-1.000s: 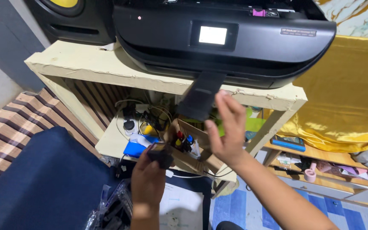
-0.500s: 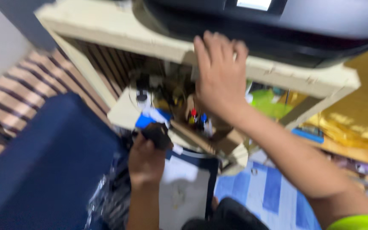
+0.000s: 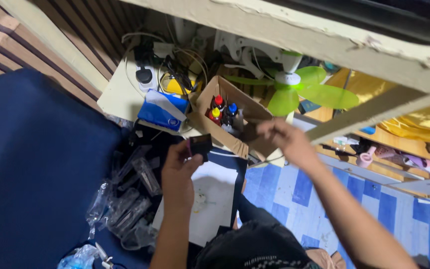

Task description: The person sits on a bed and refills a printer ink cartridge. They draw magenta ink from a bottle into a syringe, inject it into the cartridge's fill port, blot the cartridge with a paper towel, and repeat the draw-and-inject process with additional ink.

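My left hand (image 3: 177, 169) grips a small black ink cartridge (image 3: 200, 145) just in front of a cardboard box (image 3: 210, 97) on the low shelf. In the box stand ink bottles with red, yellow and blue caps (image 3: 221, 110). My right hand (image 3: 282, 137) hovers, blurred, at the box's right front corner, fingers apart, holding nothing that I can see. Under my left hand lies a white sheet on a dark pad (image 3: 210, 199).
A cream wooden table (image 3: 294, 27) spans the top. The lower shelf (image 3: 115, 92) carries cables, a plug, a blue packet (image 3: 162, 110) and a green fan (image 3: 294, 89). Clear plastic wrappers (image 3: 125, 204) lie beside a dark blue cushion (image 3: 31, 169). The floor is blue-and-white tile (image 3: 394, 214).
The view has tilted down, away from the black printer. My right hand came down from the table's edge to the box. My left hand still holds the cartridge.
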